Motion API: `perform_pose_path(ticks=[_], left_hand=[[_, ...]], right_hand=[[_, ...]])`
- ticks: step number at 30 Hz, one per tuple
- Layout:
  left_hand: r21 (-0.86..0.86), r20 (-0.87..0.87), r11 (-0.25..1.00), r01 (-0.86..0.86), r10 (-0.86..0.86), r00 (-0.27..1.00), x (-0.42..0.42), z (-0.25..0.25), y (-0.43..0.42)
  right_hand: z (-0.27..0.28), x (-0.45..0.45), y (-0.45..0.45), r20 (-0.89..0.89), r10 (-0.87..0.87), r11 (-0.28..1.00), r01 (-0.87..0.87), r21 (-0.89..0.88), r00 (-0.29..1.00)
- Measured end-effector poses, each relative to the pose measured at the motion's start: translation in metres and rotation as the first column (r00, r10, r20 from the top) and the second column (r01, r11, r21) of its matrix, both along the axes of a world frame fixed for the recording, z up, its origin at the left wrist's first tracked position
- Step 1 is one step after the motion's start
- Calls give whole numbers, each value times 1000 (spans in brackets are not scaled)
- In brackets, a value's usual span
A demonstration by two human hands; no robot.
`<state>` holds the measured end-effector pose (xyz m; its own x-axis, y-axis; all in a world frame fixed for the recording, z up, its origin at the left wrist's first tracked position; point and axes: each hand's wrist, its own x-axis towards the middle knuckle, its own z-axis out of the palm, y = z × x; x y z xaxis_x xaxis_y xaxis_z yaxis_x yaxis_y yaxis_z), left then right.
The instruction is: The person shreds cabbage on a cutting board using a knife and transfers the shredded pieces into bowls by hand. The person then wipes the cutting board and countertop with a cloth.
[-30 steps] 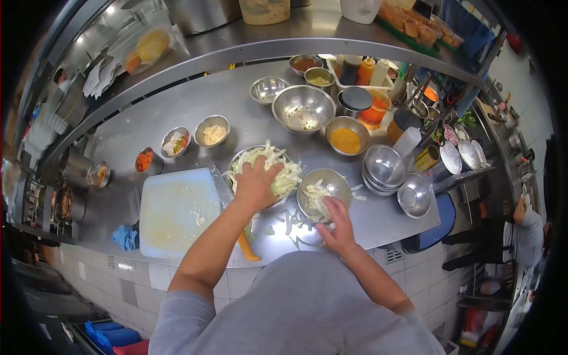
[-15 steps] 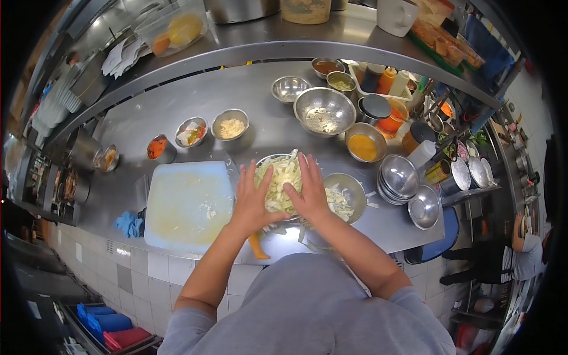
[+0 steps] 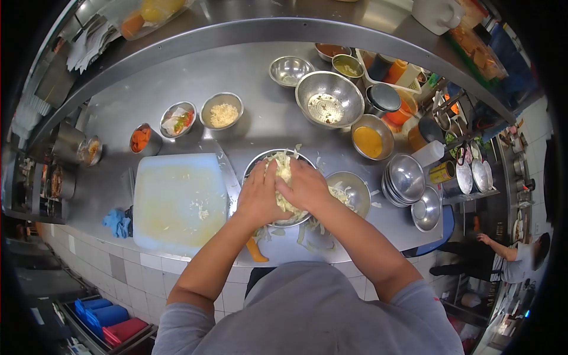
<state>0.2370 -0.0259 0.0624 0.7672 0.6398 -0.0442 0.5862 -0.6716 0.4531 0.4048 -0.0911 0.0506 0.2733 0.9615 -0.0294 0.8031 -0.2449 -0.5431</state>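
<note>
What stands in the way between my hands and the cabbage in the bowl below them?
Nothing visible. Your left hand and right hand are both right on the cabbage, over the bowl. The bowl to the right, partly hidden by your right forearm, isn't between them.

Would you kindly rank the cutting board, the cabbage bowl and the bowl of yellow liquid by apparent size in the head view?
Largest to smallest:
1. Cutting board
2. Cabbage bowl, partly covered
3. Bowl of yellow liquid
</note>
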Motion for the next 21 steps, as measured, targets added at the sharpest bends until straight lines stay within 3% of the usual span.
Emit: perform_pose_path(ticks=[1,5,8,10,13,15,16,18,20,21], left_hand=[[-1,3,1000,-3,3,1000,2,-4,2],[36,24,999,2,-3,1000,2,-2,6],[106,67,994,24,-31,997,-5,3,-1],[168,124,985,33,-54,991,-11,8,0],[124,186,991,54,-76,979,-27,14,-2],[81,419,995,-54,16,908,-45,2,-8],[79,420,995,-56,18,907,-48,-10,-14],[-143,623,955,-259,290,727,-47,-36,-26],[-221,631,938,-268,347,694,-36,-45,-30],[-300,632,914,-273,405,661,-29,-46,-32]], right_hand=[[3,-1,4,25,-24,995,27,-94,999],[4,-6,-1,5,-53,998,53,-21,999],[-10,-7,-11,1,-65,965,63,255,998],[-10,-7,-19,-2,-72,940,68,335,997],[-4,-6,-25,-25,-83,905,86,417,996],[7,-8,-29,-52,-93,903,106,417,994],[18,-9,-33,-6,-77,922,73,381,997],[24,-6,-30,41,-58,938,40,343,997],[20,3,-19,220,62,885,-155,439,974],[18,4,-14,220,62,886,-155,437,973]])
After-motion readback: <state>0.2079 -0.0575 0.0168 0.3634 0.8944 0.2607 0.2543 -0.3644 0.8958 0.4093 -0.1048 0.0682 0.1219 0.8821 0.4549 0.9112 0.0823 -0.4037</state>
